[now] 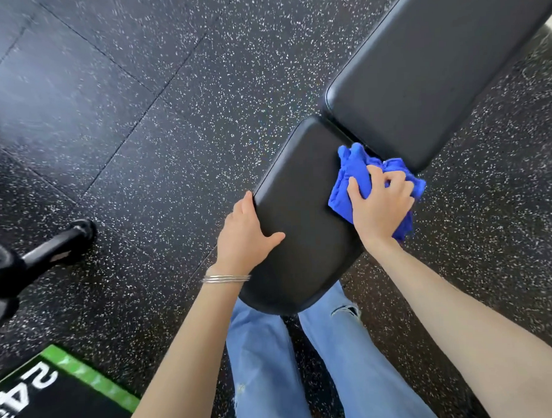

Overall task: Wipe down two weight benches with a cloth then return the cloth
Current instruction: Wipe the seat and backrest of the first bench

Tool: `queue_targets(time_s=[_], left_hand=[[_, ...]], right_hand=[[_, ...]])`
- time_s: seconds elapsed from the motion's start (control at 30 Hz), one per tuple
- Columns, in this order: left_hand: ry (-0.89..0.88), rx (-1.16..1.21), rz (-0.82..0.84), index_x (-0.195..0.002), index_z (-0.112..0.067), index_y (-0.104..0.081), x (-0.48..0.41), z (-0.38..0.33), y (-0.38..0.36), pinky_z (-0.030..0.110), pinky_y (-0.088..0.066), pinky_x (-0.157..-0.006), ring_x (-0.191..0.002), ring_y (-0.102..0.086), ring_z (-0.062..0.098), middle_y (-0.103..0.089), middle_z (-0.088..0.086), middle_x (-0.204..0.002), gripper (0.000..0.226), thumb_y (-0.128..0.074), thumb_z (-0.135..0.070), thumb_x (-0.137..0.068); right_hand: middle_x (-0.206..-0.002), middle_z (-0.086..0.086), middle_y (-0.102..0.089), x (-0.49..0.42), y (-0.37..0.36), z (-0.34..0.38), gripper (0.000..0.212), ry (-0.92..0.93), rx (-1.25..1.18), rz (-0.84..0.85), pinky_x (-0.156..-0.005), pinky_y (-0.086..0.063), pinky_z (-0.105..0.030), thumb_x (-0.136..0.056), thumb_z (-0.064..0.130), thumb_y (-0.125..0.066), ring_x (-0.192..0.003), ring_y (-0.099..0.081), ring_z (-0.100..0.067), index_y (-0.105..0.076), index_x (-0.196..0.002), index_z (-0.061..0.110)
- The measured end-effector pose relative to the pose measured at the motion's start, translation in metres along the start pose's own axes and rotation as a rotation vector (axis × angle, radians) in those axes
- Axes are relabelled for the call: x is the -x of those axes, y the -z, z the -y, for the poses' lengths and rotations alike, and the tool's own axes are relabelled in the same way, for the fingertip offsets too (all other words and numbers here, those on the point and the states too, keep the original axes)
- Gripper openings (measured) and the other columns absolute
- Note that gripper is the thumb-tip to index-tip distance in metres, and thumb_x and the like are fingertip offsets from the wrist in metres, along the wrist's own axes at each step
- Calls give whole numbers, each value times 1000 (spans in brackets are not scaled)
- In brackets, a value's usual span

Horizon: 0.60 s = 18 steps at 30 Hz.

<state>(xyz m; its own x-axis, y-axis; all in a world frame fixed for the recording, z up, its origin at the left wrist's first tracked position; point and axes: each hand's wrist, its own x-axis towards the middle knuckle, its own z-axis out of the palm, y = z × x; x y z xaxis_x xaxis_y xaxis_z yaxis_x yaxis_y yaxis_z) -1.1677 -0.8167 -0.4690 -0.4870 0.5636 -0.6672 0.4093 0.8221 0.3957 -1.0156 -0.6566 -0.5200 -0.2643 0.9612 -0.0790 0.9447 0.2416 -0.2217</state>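
Note:
A black padded weight bench runs from the centre to the upper right, with a seat pad (303, 214) near me and a longer back pad (426, 75) beyond a narrow gap. My right hand (379, 202) presses a bunched blue cloth (354, 171) onto the far right corner of the seat pad, next to the gap. My left hand (245, 231) grips the left edge of the seat pad, thumb on top, with thin silver bangles on the wrist. Only this one bench is in view.
Black speckled rubber floor tiles (139, 104) lie all around. A black metal equipment foot (60, 244) juts in at the left. A black box with a green stripe and the number 24 (46, 392) sits at the lower left. My legs in blue jeans (305, 364) stand at the bench's near end.

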Motion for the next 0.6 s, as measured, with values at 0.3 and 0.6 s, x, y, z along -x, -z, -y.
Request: queue_targets(time_s=[0.3, 0.6], left_hand=[[-42, 105, -22, -148, -19, -14, 2, 25, -2, 36, -34, -104, -134, -38, 21, -33, 2, -149, 94, -72, -37, -76], [-126, 168, -86, -140, -18, -39, 30, 73, 17, 41, -44, -102, -119, -54, 18, -56, 2, -133, 68, -71, -18, -80]], right_hand=[[-123, -12, -46, -91, -30, 121, 44, 168, 83, 247, -88, -37, -45, -86, 55, -48, -112, -42, -35, -57, -116, 24], [-105, -8, -52, 28, -16, 120, 39, 284, 55, 91, -68, -29, -35, -85, 51, -45, -93, -46, -29, -60, -108, 23]])
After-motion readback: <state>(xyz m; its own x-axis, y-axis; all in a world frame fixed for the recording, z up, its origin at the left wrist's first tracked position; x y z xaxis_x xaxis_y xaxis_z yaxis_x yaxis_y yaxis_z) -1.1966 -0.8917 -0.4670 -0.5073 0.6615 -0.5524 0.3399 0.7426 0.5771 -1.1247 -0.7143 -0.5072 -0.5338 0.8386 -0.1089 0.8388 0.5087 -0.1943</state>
